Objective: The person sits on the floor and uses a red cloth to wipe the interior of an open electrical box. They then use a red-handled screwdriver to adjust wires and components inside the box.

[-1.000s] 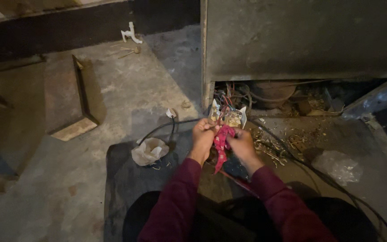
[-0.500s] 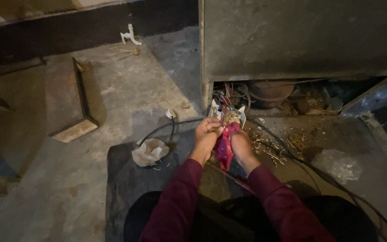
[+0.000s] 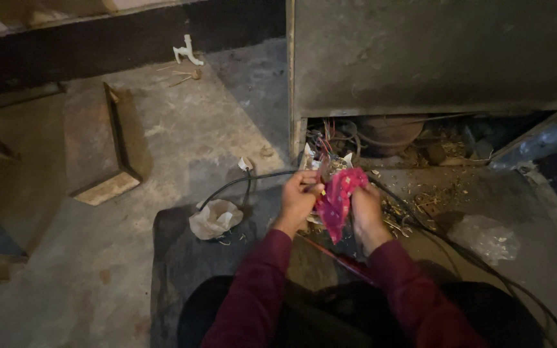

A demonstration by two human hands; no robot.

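Note:
My left hand (image 3: 296,201) and my right hand (image 3: 366,210) are raised together in front of me, both gripping a pink patterned cloth (image 3: 338,196) that hangs between them. The cloth is bunched at the top and droops to a point below my fingers. Just behind it lies a tangle of coloured wires and crumpled white paper (image 3: 322,154) at the open bottom of a large grey metal cabinet (image 3: 433,58). Both forearms wear dark red sleeves.
A black cable (image 3: 240,182) runs across the concrete floor past a crumpled whitish rag (image 3: 214,219). A flat wooden slab (image 3: 98,148) lies at left. A clear plastic bag (image 3: 485,237) sits at right. A rusty round part (image 3: 388,132) and debris fill the cabinet base.
My hands have lifted the pink cloth slightly and pulled it tighter together; the cloth now hangs shorter between them. My view has barely shifted.

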